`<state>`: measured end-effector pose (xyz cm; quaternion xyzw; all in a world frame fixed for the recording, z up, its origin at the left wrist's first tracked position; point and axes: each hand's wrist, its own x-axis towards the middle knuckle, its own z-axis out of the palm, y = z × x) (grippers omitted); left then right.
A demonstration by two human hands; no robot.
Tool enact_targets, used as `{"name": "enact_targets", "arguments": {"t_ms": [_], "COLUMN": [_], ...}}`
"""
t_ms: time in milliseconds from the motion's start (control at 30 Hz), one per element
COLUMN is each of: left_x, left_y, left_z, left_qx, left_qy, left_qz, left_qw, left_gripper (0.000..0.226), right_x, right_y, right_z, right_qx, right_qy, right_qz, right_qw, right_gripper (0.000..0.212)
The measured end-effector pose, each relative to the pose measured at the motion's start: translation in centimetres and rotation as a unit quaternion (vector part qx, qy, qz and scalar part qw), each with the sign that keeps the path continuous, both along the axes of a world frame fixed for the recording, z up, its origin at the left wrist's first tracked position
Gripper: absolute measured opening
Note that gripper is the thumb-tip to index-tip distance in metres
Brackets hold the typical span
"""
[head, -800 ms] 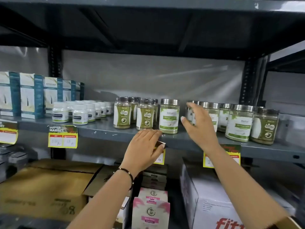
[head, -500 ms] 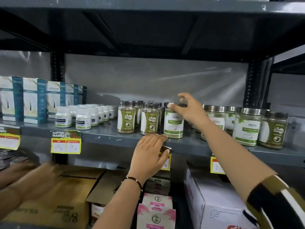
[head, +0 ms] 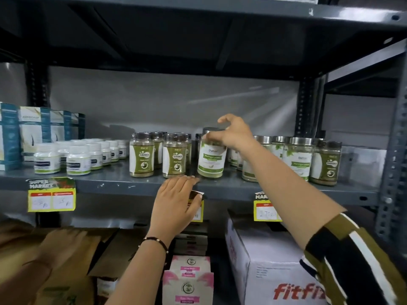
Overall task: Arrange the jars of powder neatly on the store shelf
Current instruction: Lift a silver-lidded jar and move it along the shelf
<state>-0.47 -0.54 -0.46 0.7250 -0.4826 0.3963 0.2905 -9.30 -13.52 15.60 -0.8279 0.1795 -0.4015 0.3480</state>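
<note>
Right hand [head: 233, 134]: reaches over the shelf edge and pinches the moringa jar [head: 211, 158] at its neck, thumb on the near side just under the lid, other fingers curled above and behind. Closed on the jar; how firm, cannot tell.
Left hand [head: 176, 202]: lies flat against the front lip of the shelf [head: 114, 187], fingers together, below and a little left of the moringa jar. Holds nothing; it covers part of a price tag [head: 197, 213].
Moringa jar, place: upright on the shelf near the front edge, alone in the gap between the Gaska jars [head: 158, 156] to its left and the steel-lidded jars [head: 297, 158] to its right.
Moringa jar, handling (judgement): rigid clear wall, glass or hard plastic cannot tell. Packed with powder, so likely moderately heavy. Glossy label probably slick.
Best hold (judgement): around the shoulder just below the lid, or the full body; the lid alone could turn.
Risk (judgement): jars stand close; sliding could knock a neighbour.
Small white bottles [head: 74, 158]: well left of the moringa jar, not involved.
</note>
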Motion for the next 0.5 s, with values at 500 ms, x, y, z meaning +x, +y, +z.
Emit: {"name": "enact_targets", "arguments": {"t_ms": [500], "left_x": [-0.3], "left_y": [-0.7], "left_z": [-0.2], "left_qx": [-0.020], "left_qy": [-0.007], "left_qz": [0.023], "left_qw": [1.000], "left_gripper": [0.047], "right_x": [-19.4], "right_y": [-9.4], "right_z": [4.2], "right_qx": [-0.121], "right_qy": [0.010], "right_qz": [-0.297], "right_qw": [0.947], "right_gripper": [0.043]}}
